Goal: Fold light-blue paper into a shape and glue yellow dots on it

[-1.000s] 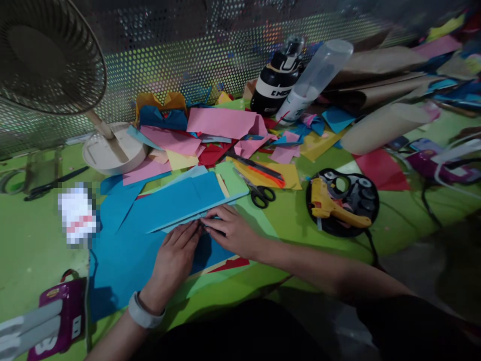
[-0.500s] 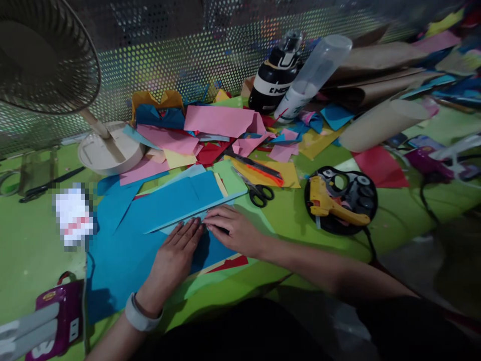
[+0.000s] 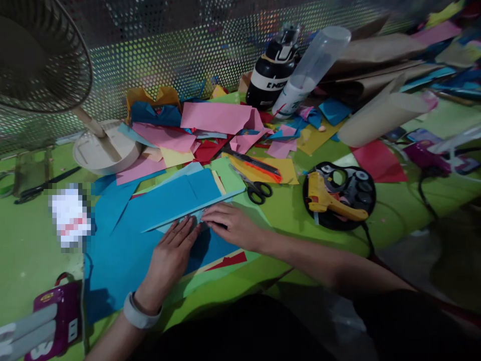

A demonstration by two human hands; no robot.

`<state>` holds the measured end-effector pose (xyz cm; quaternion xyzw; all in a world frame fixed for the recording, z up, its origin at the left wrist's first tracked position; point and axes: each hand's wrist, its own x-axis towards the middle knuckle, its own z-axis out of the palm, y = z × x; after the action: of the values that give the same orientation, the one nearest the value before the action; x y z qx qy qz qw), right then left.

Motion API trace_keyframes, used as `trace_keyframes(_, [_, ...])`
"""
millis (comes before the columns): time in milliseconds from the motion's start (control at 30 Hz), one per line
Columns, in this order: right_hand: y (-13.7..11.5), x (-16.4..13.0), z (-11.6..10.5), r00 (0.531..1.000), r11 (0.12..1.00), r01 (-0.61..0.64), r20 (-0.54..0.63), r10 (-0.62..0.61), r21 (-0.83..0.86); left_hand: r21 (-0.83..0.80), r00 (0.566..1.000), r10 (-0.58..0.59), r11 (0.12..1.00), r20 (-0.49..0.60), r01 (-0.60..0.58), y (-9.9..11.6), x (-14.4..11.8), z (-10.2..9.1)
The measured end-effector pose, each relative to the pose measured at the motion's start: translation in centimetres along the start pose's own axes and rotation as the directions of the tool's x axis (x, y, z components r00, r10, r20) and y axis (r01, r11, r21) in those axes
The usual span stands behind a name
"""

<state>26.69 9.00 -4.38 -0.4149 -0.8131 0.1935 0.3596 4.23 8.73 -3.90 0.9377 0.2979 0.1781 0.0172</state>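
A sheet of blue paper (image 3: 124,260) lies on the green tabletop in front of me. Across it runs a narrow light blue strip of paper (image 3: 161,223), slanting up to the right. My left hand (image 3: 173,250) rests palm down, fingers stretched out flat, with the tips at the strip's lower edge. Close by on the right, my right hand (image 3: 235,225) has its fingers bent and drawn together on light blue paper at that edge. Its thumb is partly hidden. Beyond the strip are black-handled scissors (image 3: 258,191) and an orange-and-black utility knife (image 3: 259,168).
A yellow glue gun (image 3: 334,200) sits on a round black tray (image 3: 366,183) at the right. Paper scraps (image 3: 216,118), a black bottle (image 3: 268,82) and a clear bottle (image 3: 315,65) stand farther back. A fan (image 3: 107,155) is at the left, before a perforated screen (image 3: 158,60).
My left hand has slid slightly left, away from the right hand, and more light blue paper shows between them. The right hand stays nearly in place. The whole view has shifted slightly.
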Motion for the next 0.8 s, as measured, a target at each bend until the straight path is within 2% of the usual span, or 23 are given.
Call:
trace_keyframes(200, [-0.1,0.0,-0.1,1.000,1.000,0.018,0.018,-0.018,-0.022,-0.085,0.988,-0.145,0.986,-0.045,0.141,0.3,0.0,0.3])
trace_keyframes(400, [0.3,-0.5,-0.1,0.991,0.987,0.125,0.068,-0.119,-0.099,-0.076,0.989,-0.137,0.988,-0.052,0.133,0.2,0.0,0.4])
trace_keyframes(533, [0.1,-0.7,-0.4,0.967,0.955,0.226,0.166,-0.195,-0.193,-0.042,0.987,-0.143,0.989,-0.072,0.140,0.3,0.1,0.0])
trace_keyframes(800, [-0.9,-0.5,-1.3,0.924,0.928,0.278,0.334,-0.188,-0.247,0.003,0.977,-0.205,0.979,-0.062,0.206,0.7,0.4,-1.0])
